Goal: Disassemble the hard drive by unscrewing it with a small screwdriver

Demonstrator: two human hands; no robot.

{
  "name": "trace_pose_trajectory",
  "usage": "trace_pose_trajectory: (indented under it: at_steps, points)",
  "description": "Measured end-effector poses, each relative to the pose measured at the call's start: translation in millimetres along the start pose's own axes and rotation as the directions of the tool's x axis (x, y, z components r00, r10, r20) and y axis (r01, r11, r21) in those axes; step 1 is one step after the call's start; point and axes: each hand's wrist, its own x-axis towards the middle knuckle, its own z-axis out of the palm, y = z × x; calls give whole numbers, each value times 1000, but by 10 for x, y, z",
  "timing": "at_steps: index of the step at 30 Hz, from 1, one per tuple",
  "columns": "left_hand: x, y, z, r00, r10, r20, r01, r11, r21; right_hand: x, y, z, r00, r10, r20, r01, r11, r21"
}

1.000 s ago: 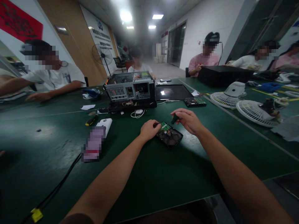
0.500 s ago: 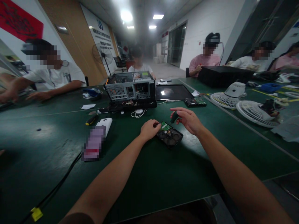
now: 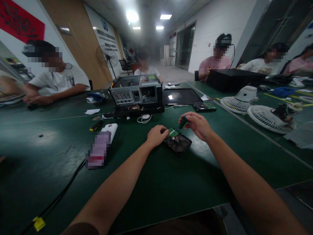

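Observation:
A hard drive (image 3: 179, 145) lies on the green table with its green circuit board facing up. My left hand (image 3: 156, 134) is closed on its far left corner, thumb and fingers pinching the edge. Above the drive's far right side, my right hand (image 3: 197, 125) grips a small screwdriver (image 3: 182, 122) by its dark green handle. Its tip points down at the drive; whether it touches a screw is too small to tell.
An opened computer case (image 3: 137, 93) stands ahead, with a black panel (image 3: 182, 97) and another hard drive (image 3: 204, 107) to its right. White fan parts (image 3: 267, 118) lie farther right. At left are a phone (image 3: 99, 150) and a yellow-black screwdriver (image 3: 96, 125). Several people sit around the table.
My right hand's fingers have curled in slightly around the screwdriver handle. My left hand and the hard drive stay put. The person at left has drawn both hands together.

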Motion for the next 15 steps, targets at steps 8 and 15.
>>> trace_pose_trajectory:
  at_steps: [8,15]
  points:
    - [-1,8,-10,1000,8,-5,-8,1000,-1,-6,13,26,999,-2,32,1,1000,25]
    - [7,-18,11,1000,4,-9,-5,1000,-8,1,-9,1,999,8,38,-10,999,43]
